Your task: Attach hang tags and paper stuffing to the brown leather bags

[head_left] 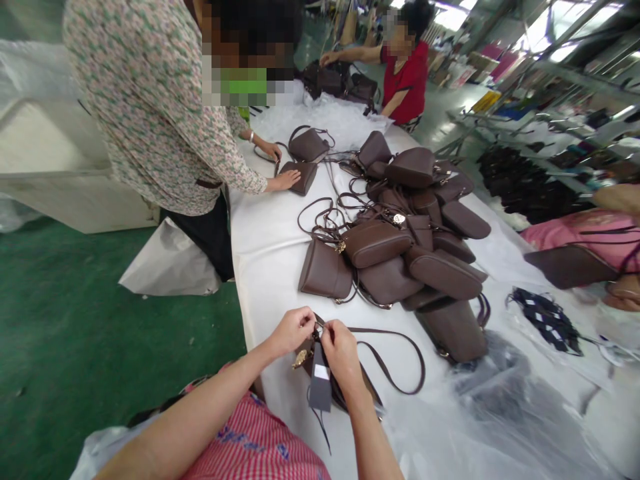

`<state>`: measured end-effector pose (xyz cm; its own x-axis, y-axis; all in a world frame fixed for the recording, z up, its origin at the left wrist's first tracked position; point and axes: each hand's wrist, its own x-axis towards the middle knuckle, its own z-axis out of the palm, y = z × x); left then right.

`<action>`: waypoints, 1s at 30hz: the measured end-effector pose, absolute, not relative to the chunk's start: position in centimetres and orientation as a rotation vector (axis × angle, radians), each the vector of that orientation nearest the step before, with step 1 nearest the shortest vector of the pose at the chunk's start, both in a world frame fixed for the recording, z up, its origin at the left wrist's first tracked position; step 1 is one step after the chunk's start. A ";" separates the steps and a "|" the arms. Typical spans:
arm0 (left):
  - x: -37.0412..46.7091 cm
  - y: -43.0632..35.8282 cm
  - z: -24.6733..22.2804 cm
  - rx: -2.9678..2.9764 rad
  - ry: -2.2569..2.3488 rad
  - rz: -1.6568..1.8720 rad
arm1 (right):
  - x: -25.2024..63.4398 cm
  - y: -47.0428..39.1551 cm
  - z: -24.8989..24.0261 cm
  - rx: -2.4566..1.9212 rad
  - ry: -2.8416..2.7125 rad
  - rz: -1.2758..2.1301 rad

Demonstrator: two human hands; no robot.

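Note:
A brown bag point(367, 383) with a long strap lies on the white table in front of me, partly under my hands. My left hand point(296, 330) pinches at the strap end near the bag's top; what exactly it holds is too small to make out. Close beside it, my right hand point(341, 347) has its fingers closed at the same spot, also on something too small to tell. A dark hang tag point(320, 380) with a white label hangs between my hands. A gold charm point(300, 359) rests on the bag's left side.
Brown bags point(377, 243) with tangled straps are heaped beyond my hands on the white table point(265, 247). A person in a floral shirt handles a bag point(299, 179) at the left. Clear plastic point(450, 427) and dark tags point(545, 320) lie at the right. Other people stand around.

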<state>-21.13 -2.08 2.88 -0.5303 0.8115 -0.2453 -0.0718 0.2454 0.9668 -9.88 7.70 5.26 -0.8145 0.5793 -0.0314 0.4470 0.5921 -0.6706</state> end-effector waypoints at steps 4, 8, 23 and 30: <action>-21.5 -2.4 2.7 0.556 1.432 1.260 | -10.1 7.9 5.3 -0.875 -2.631 1.055; -22.2 -2.4 3.2 0.637 1.353 1.205 | -10.0 8.3 5.5 -0.880 -2.576 1.194; -18.5 -1.7 1.9 0.015 1.096 1.660 | -8.6 5.8 8.0 -0.588 -2.605 1.366; -19.7 -2.2 3.0 0.215 1.357 1.665 | -9.0 7.1 8.4 -0.741 -2.469 1.115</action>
<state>-19.65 -2.21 2.98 -0.5392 0.7392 -0.4035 -0.5444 0.0595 0.8367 -9.04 7.09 8.39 -0.8097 0.5809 0.0838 0.3214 0.5583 -0.7648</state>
